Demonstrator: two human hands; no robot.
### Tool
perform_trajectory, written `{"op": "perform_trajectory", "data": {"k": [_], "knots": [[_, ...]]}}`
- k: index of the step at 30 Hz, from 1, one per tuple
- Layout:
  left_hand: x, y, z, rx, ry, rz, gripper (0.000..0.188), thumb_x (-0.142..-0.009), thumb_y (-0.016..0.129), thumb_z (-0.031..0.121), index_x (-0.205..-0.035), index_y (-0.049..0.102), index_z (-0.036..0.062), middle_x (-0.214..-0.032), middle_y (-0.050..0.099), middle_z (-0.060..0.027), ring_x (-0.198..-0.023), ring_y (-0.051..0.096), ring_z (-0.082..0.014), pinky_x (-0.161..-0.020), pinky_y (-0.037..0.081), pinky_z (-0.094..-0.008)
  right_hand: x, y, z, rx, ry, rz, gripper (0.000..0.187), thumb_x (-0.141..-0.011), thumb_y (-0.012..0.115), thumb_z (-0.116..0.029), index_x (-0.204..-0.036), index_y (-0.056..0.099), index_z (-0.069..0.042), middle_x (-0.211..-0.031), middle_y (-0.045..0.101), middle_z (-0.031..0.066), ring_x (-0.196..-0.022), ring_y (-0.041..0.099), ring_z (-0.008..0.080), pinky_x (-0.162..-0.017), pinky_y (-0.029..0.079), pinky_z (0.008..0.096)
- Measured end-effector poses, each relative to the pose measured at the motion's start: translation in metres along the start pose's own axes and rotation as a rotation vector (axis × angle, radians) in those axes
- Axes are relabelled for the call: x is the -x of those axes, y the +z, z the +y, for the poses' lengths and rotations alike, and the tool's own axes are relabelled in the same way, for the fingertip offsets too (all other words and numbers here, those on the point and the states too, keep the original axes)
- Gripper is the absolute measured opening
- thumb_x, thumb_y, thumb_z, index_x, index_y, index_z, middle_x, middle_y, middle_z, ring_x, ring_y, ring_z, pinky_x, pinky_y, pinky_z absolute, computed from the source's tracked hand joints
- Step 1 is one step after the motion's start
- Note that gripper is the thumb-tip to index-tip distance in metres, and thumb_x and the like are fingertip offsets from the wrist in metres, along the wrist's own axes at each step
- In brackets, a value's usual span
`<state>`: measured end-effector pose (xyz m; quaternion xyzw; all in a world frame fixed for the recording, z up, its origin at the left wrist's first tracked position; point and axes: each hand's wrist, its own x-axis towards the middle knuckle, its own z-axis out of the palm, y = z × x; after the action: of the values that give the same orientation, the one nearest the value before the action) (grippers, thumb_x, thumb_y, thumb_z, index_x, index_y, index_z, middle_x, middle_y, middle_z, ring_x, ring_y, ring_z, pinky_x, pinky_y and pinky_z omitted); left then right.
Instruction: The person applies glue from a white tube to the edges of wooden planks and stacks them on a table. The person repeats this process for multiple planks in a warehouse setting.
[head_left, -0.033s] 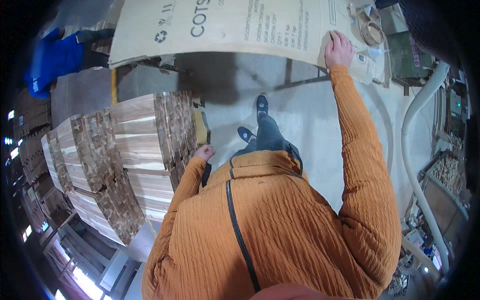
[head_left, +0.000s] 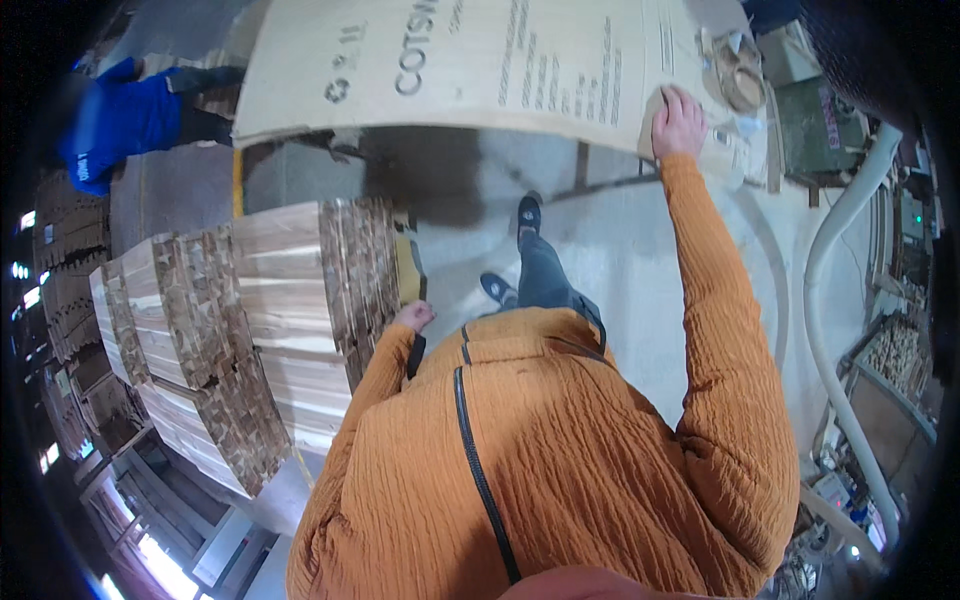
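Note:
My right hand (head_left: pixel 679 122) lies on the near edge of a printed cardboard sheet (head_left: pixel 560 95) that covers a raised table. Its fingers are stretched out over the sheet, with the thumb close beside them. Just beyond that hand, on the cardboard, sits a roll of brown tape (head_left: pixel 738 75) with some clear plastic around it. My left hand (head_left: pixel 415 315) hangs low at my side, its fingers curled closed, and nothing shows in it. It is nearest to a stack of wooden panels (head_left: pixel 275 275) on my left; whether it touches them I cannot tell.
At the far left is another person in a blue shirt (head_left: pixel 120 130). A pale hose (head_left: pixel 815 300) curves down the right side, past a green box (head_left: pixel 820 125). Wood pieces (head_left: pixel 895 345) are piled at the right rim. A yellow line (head_left: pixel 238 180) marks the floor.
The whole view has shifted slightly, so the table and panels sit a little lower in the picture. Both hands keep their pose, the right one still on the cardboard.

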<state>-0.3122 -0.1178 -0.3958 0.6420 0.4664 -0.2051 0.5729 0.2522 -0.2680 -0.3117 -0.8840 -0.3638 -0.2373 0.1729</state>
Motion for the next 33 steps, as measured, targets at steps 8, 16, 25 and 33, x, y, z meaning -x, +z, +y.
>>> {"op": "perform_trajectory", "data": {"k": [8, 16, 25, 33], "knots": [[-0.052, -0.072, 0.158, 0.292, 0.134, -0.007, 0.032, -0.089, 0.059, 0.029, -0.108, 0.057, 0.0037, -0.088, 0.064, -0.0065, -0.073, 0.062, -0.0141, -0.066, 0.048, -0.0273, -0.017, -0.008, 0.001, -0.174, 0.075, -0.071, 0.04, -0.072, 0.058, -0.012, -0.112, 0.057, -0.013, -0.12, 0.053, 0.0064, -0.115, 0.046, 0.0276, -0.102, 0.03, 0.0422], [-0.099, -0.16, 0.384, -0.075, 0.132, 0.055, 0.032, -0.089, 0.056, 0.038, -0.103, 0.055, 0.0094, -0.083, 0.063, -0.0055, -0.059, 0.059, -0.013, -0.048, 0.049, -0.0267, -0.178, 0.045, -0.074, -1.383, 0.705, -0.307, 0.06, -0.086, 0.058, -0.032, -0.136, 0.033, -0.01, -0.126, 0.048, 0.015, -0.109, 0.049, 0.0209, -0.081, 0.045, 0.0251], [-0.1, -0.119, 0.353, -0.034, 0.54, 0.131, 0.037, -0.089, 0.058, 0.029, -0.115, 0.054, 0.0019, -0.083, 0.061, -0.0064, -0.072, 0.057, -0.0126, -0.066, 0.046, -0.0255, -0.364, 0.073, -0.145, -1.688, 1.025, -0.561, 0.075, -0.068, 0.064, -0.06, -0.125, 0.037, -0.021, -0.124, 0.042, 0.0073, -0.107, 0.046, 0.0311, -0.075, 0.044, 0.0503], [-0.068, -0.113, 0.303, 0.446, 0.304, 0.143, 0.031, -0.09, 0.057, 0.025, -0.114, 0.054, 0.0048, -0.092, 0.063, -0.0025, -0.072, 0.054, -0.0078, -0.061, 0.042, -0.021, -0.366, 0.084, -0.133, -1.56, 1.151, -0.545, 0.054, -0.062, 0.069, -0.058, -0.098, 0.051, -0.022, -0.086, 0.049, 0.0043, -0.076, 0.046, 0.0203, -0.05, 0.039, 0.0313]]}}
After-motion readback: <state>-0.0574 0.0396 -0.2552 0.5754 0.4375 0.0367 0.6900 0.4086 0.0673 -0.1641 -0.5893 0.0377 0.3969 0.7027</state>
